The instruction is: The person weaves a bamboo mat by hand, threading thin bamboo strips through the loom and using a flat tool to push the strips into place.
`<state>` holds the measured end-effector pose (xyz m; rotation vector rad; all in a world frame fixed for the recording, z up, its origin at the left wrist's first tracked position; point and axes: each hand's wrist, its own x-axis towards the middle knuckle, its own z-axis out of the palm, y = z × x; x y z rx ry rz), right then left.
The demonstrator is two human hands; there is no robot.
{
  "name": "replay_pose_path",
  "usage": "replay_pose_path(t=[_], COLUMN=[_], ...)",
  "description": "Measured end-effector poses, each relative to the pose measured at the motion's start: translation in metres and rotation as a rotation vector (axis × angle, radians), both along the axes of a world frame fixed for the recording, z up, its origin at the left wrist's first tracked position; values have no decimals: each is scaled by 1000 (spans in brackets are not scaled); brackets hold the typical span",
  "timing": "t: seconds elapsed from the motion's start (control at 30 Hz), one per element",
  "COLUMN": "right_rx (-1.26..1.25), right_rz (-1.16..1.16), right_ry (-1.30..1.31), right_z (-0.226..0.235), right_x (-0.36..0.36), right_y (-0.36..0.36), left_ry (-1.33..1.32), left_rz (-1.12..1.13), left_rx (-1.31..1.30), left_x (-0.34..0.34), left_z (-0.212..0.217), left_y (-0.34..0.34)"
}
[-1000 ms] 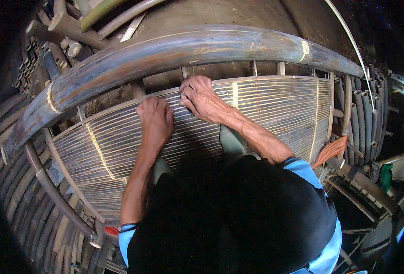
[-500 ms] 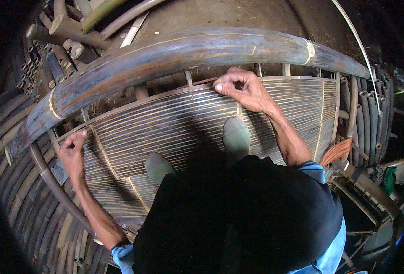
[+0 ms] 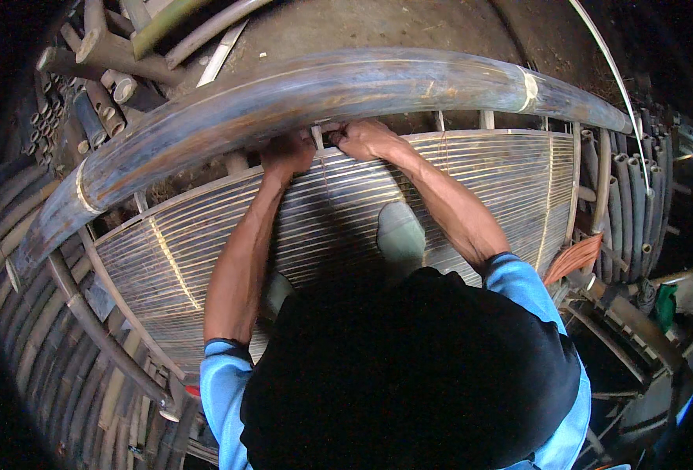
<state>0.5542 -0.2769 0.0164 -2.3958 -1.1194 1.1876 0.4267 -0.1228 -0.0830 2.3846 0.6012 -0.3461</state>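
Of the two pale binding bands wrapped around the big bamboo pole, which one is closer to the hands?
The band near the pole's right end. It lies closer to the right hand than the far-left band does to the left hand.

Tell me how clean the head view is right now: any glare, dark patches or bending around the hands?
Head view: fisheye bends the thick bamboo pole into an arc; corners are black. Left hand and right hand are sharp and evenly lit at the slat panel top edge. A bright glare spot sits far right; the person's dark torso hides the lower middle.

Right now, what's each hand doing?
Left hand: fingers curled at the top edge of the bamboo slat panel; its grip cannot be told.
Right hand: the same, beside it.
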Motion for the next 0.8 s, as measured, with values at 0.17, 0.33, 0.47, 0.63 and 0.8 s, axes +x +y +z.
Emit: replay_pose_path(t=[0.17, 0.33, 0.47, 0.63, 0.8], right_rx=[-5, 97, 288, 502, 791], right_rz=[-3, -132, -187, -191, -90], right_ry=[159, 91, -20, -160, -63], right_z=[16, -15, -3, 68, 114], right_x=[-13, -4, -17, -34, -58], right_y=[27, 4, -4, -39, -46], left_ry=[-176, 90, 204, -428, -397], left_rz=[62, -65, -224, 17, 100], left_rx=[-23, -214, -77, 3, -491], left_x=[-30, 2, -6, -33, -78], left_z=[-43, 24, 84, 150, 211], left_y=[26, 16, 12, -41, -41])
